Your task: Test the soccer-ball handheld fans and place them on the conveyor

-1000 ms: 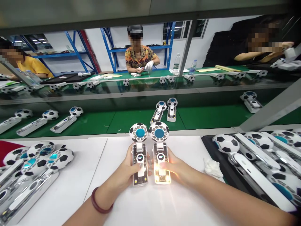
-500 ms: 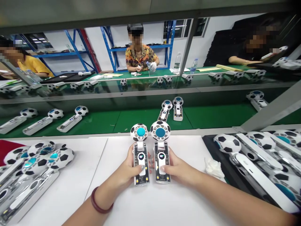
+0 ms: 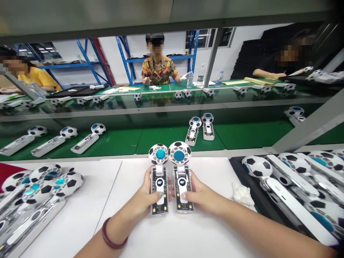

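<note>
My left hand is wrapped round one handheld fan, its thumb resting on the white strip below the round display. A second, similar fan is gripped by my right hand, thumb also on the front strip. Both stand face-up side by side above the white work surface. Each has a black-and-white football-patterned head with a blue centre disc, and a clear body showing a circuit board. Both displays are lit and appear to read 100. The fingers behind the bodies are mostly hidden.
Several similar fans lie piled at left and on a black tray at right, beside a crumpled white tissue. Beyond runs a green conveyor belt carrying more fans. A metal post slants at right. Co-workers sit opposite.
The fans on the green belt have shifted right. Both held fans sit slightly lower and further left in view, still gripped. The person opposite has moved a gloved hand to the right, beside a bottle.
</note>
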A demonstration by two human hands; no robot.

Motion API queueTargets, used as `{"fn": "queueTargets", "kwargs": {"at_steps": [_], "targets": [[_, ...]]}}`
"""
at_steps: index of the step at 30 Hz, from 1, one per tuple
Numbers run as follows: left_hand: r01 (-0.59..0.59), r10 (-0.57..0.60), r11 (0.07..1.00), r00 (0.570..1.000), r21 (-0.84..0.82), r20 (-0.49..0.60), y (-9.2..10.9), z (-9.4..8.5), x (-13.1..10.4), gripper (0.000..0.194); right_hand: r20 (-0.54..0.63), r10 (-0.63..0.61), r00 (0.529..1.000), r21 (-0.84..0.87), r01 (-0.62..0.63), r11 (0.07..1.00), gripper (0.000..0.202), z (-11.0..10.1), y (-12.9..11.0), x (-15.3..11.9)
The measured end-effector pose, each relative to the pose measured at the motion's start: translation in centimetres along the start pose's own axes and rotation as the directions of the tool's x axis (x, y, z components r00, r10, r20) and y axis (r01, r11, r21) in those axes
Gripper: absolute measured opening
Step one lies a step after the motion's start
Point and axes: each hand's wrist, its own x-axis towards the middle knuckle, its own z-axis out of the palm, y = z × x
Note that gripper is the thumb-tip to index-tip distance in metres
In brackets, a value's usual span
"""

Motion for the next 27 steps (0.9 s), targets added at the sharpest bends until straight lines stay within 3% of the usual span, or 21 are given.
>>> {"fn": "queueTargets", "kwargs": {"at_steps": [6,12,16,21,23,27], "targets": [[-0.063,0.063,0.998,0.998,0.027,-0.014,0.6,0.7,-0.5,0.082,0.008,-0.004,1.0,0.024,0.004,1.0,0.057,0.3,-0.9,-0.4],[-0.135,0.127,0.986,0.989,0.102,0.079,2.5,2.0,-2.2,0.078,0.037,-0.04,0.999,-0.113,0.044,0.993,0.062,1.8,-3.5,-1.9],[-0.201,0.183,0.975,0.968,0.095,0.172,3.8,2.8,-3.6,0.067,-0.008,-0.028,1.0,-0.224,0.026,0.974,0.056,3.0,-5.6,-3.7],[-0.338,0.308,0.931,0.93,0.135,0.2,4.7,3.7,-5.4,0.048,-0.07,-0.037,0.997,-0.314,0.014,0.949,0.045,3.3,-7.0,-6.4],[-0.358,0.328,0.921,0.926,0.156,0.186,5.1,4.2,-5.7,0.045,-0.061,-0.095,0.994,-0.327,0.07,0.942,0.043,3.1,-7.0,-7.1],[-0.47,0.472,0.873,0.882,0.128,0.019,6.7,4.8,-5.6,0.045,-0.13,-0.278,0.952,-0.243,0.242,0.94,0.046,2.9,-7.9,-7.8]]}}
